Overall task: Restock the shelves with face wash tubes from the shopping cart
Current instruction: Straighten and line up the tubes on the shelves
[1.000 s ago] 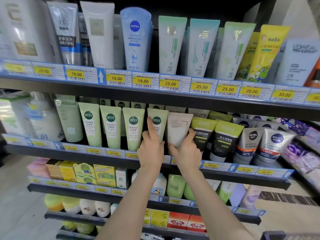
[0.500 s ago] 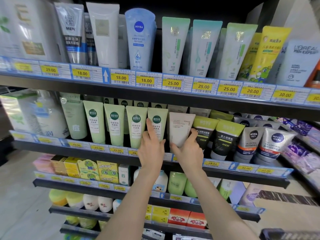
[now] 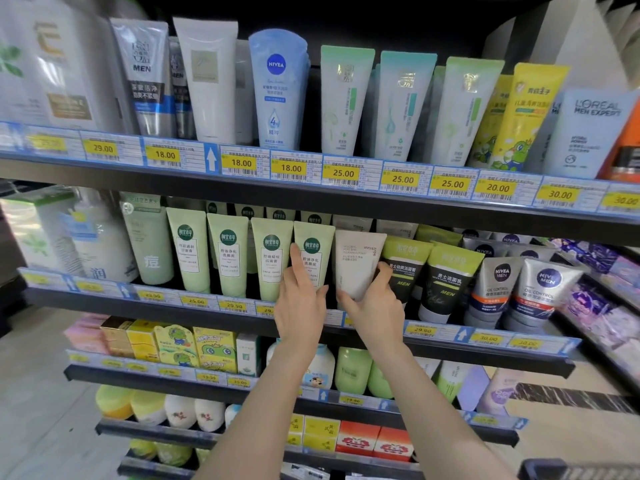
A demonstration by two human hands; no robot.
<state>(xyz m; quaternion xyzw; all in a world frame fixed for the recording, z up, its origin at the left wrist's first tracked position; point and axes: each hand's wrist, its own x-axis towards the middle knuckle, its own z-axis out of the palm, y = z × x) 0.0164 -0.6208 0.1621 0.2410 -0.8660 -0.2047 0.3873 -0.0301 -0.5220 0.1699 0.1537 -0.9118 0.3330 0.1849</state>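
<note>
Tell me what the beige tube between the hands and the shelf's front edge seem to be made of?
The beige tube looks like soft matte plastic: it has a flat crimped top and no glare. The right hand grips it; the left hand rests straight fingers on the green tube beside it. The shelf edge looks like dark painted metal, though coated board is possible, with glossy plastic price strips.

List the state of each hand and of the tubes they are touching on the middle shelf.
Left hand: open, straight fingers resting on the green tube.
Right hand: gripping the beige tube low down.
Beige tube: upright, cap down, in the front row.
Green tube: upright, beside the beige tube.
Middle shelf: front row full.
</note>
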